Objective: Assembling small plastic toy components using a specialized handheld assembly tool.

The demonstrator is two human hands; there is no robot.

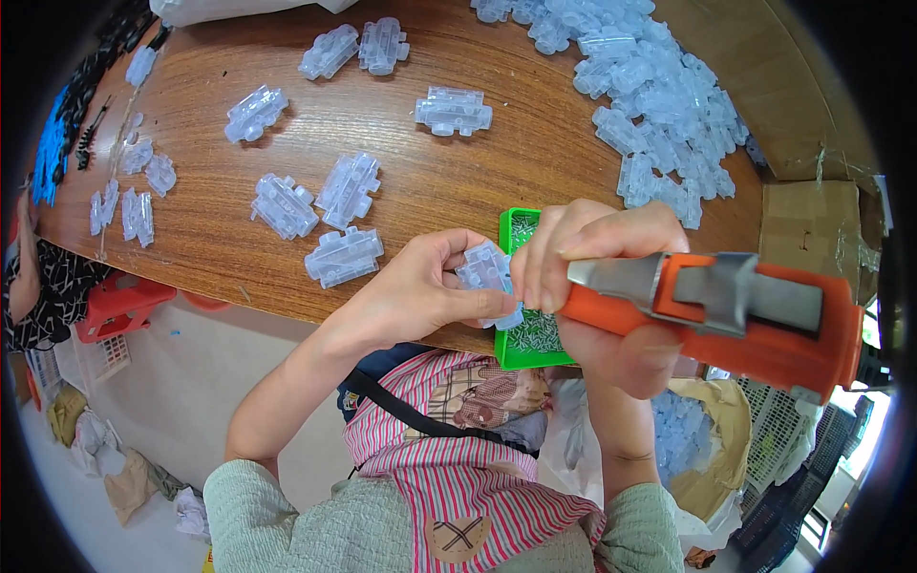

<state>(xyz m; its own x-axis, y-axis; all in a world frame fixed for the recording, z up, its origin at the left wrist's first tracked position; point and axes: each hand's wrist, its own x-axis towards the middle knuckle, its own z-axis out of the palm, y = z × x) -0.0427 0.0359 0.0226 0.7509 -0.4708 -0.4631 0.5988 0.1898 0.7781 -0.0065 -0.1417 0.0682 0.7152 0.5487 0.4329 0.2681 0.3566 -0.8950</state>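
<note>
My left hand (420, 286) holds a small clear plastic housing (485, 272) between thumb and fingers, just over the table's near edge. My right hand (597, 277) grips an orange and grey electric screwdriver (726, 310) and its tip end points at that housing. The screwdriver's bit is hidden behind my fingers. Under both hands sits a green tray (511, 353) filled with small metal screws.
A brown wooden table (430, 181) carries several clear plastic housings, one (344, 256) close to my left hand, and a big heap (659, 105) at the far right. A red stool (119, 304) stands at the left, a cardboard box (812, 229) at the right.
</note>
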